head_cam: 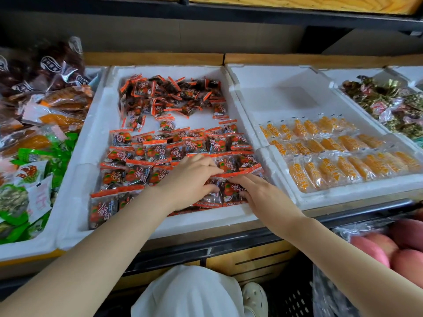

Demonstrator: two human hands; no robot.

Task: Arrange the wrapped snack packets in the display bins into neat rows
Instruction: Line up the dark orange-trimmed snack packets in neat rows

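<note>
Reaching into the middle white foam bin (160,227), both hands work at the front right corner of the packets (137,172). The left hand (192,177) lies palm down across the second and front rows, fingers loosely bent and pressing on the wrappers without closing round any. The right hand (258,191) rests just beside it, index finger straight along the seam between two rows. Its other fingers are bent onto the right edge of a front-row packet; the thumb is hidden, so I cannot tell whether it grips.

The packets have orange-red sealed edges, dark contents, a picture of orange fruit and red brush characters that look like 杏肉; the small print is too fine to read. They lie in overlapping rows across the front half of the bin, some with the characters upside down. A loose heap (169,94) of the same lies at the back, with a few strays between. In the right bin (343,195), clear yellow packets (343,165) marked 黄桃干 lie in three rows.
</note>
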